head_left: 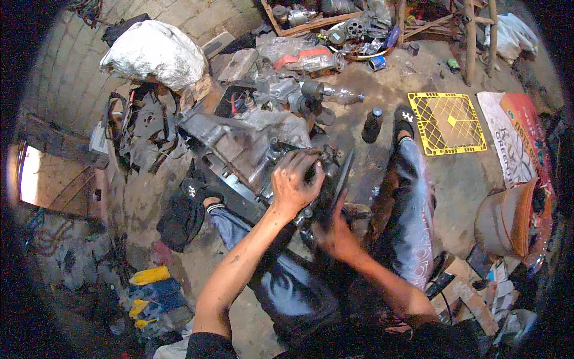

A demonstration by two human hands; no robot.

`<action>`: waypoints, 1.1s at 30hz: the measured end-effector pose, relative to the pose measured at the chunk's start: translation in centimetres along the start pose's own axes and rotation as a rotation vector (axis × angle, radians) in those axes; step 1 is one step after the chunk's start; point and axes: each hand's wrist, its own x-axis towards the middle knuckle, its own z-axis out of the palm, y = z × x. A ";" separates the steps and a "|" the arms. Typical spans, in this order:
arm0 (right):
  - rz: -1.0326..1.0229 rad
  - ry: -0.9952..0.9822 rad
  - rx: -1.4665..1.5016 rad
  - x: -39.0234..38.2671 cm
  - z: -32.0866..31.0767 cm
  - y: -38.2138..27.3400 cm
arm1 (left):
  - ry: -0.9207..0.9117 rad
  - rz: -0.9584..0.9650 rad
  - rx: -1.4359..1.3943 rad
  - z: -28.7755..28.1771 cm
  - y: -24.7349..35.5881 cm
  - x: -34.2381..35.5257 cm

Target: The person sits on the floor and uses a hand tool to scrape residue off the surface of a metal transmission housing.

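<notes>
Between my spread legs lies a large grey metal casing (230, 143) that looks like a gearbox housing, greasy and tilted. At its near right end, my left hand (295, 185) is closed, its blackened fingers curled round a dark metal part (326, 154); the part's kind is mostly hidden. My right hand (338, 233) is just below and to the right, smeared by motion, with its fingers hidden in shadow. A long, dark, flat bar (344, 172) rises beside its thumb; whether the hand grips it is unclear.
A dark bottle (372, 124) stands beyond my right foot, beside a yellow plastic crate (421, 140). Metal parts (281, 93) and a clear plastic bottle (344, 94) lie ahead. A white sack (155, 54) sits at the far left, a bucket-like container (505, 218) at right.
</notes>
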 end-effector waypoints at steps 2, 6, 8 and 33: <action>-0.370 0.056 -0.453 -2.5 1.3 2.5 | 0.008 0.023 -0.032 0.3 -0.1 0.2; -0.132 -0.128 -0.390 1.9 -1.9 3.2 | -0.013 0.015 0.044 -0.1 0.0 0.0; -0.148 -0.120 -0.364 1.8 -2.5 0.0 | -0.036 -0.004 0.055 -0.4 0.0 -0.4; -0.333 0.413 -0.169 0.6 2.1 4.2 | -0.128 0.048 0.079 0.2 0.4 0.6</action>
